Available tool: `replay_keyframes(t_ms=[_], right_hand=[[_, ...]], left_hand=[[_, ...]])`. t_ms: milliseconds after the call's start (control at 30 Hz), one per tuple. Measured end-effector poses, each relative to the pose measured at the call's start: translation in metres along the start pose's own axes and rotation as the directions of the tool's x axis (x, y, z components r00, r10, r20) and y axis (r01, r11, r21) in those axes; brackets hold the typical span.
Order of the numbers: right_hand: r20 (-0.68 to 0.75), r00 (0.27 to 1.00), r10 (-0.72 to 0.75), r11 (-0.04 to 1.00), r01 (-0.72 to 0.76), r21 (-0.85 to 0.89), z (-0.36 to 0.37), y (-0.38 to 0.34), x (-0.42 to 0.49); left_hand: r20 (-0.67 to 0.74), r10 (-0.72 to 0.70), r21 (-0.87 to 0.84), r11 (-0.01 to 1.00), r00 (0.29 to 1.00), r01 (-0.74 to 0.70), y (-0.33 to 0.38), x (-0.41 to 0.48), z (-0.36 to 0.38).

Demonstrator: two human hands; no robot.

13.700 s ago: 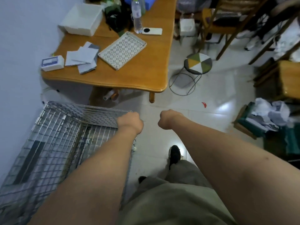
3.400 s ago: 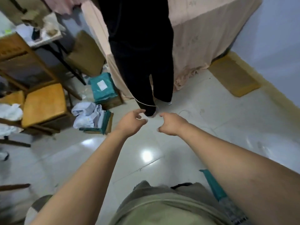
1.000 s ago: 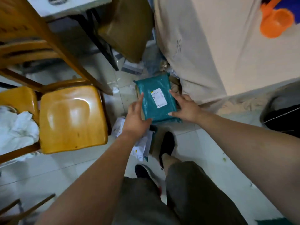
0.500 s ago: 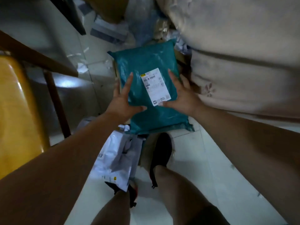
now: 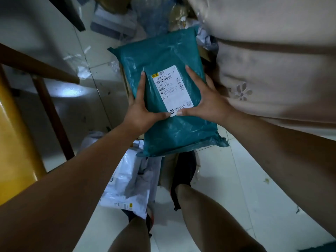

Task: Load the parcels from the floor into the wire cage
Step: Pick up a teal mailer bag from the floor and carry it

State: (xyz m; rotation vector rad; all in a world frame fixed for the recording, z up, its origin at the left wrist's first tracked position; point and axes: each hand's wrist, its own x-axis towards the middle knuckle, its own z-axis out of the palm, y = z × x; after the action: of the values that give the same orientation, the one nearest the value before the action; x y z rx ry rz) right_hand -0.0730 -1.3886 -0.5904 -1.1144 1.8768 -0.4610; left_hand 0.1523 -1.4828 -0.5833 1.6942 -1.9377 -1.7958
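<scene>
Left hand (image 5: 140,113) and right hand (image 5: 209,104) grip the teal parcel (image 5: 163,57), fingers (image 5: 142,84) partly hidden.

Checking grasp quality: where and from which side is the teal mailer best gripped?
At mid-length on both long edges, a hand from each side, thumbs on top, as the left hand and right hand do: the teal mailer is flat, wide and soft, so one end would likely sag.

Head-worn camera looks steeply down, close above the teal parcel (image 5: 163,51).
</scene>
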Motion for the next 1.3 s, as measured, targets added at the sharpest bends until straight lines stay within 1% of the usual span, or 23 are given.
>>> replay_keyframes(t_ms=[67,200,333,467,600,700,833,933,1067,1200,1300], right_hand=[[-0.001,1.0,-0.007,1.0,0.007,0.026,-0.009,-0.019,-0.013],[-0.015,1.0,-0.02,0.998,0.021,0.061,-0.032,-0.073,-0.047],[-0.043,0.998,-0.035,0.998,0.037,0.056,-0.053,-0.142,-0.093],[-0.113,0.992,-0.052,0.988,0.067,0.136,-0.066,-0.216,-0.145],[-0.246,0.968,-0.057,0.98,0.102,0.173,-0.08,-0.292,-0.208],[-0.326,0.944,-0.042,0.978,0.106,0.181,-0.097,-0.345,-0.263],[-0.412,0.911,-0.012,0.968,0.114,0.224,-0.125,-0.4,-0.343],[-0.465,0.885,0.023,0.961,0.109,0.255,-0.145,-0.427,-0.404],[-0.548,0.831,0.096,0.953,0.081,0.291,-0.167,-0.441,-0.482],[-0.613,0.764,0.203,0.946,0.01,0.325,-0.183,-0.429,-0.561],[-0.662,0.694,0.284,0.932,-0.037,0.361,-0.189,-0.406,-0.621]], left_hand=[[0.019,0.014,0.037,0.999,1.0,-0.015,0.016,-0.017,-0.014],[0.008,0.053,0.095,0.994,0.999,-0.054,0.055,-0.066,-0.053],[0.032,0.097,0.147,0.984,0.995,-0.101,0.097,-0.125,-0.103],[0.036,0.152,0.238,0.959,0.988,-0.156,0.145,-0.187,-0.163],[0.013,0.269,0.346,0.902,0.963,-0.257,0.199,-0.259,-0.218],[0.047,0.343,0.424,0.844,0.938,-0.329,0.242,-0.318,-0.25],[0.12,0.439,0.532,0.729,0.891,-0.431,0.304,-0.392,-0.278],[0.191,0.492,0.564,0.653,0.85,-0.505,0.344,-0.441,-0.282],[0.316,0.538,0.499,0.606,0.781,-0.62,0.384,-0.494,-0.262],[0.434,0.593,0.435,0.522,0.678,-0.734,0.407,-0.528,-0.216],[0.522,0.61,0.394,0.448,0.596,-0.803,0.421,-0.552,-0.168]])
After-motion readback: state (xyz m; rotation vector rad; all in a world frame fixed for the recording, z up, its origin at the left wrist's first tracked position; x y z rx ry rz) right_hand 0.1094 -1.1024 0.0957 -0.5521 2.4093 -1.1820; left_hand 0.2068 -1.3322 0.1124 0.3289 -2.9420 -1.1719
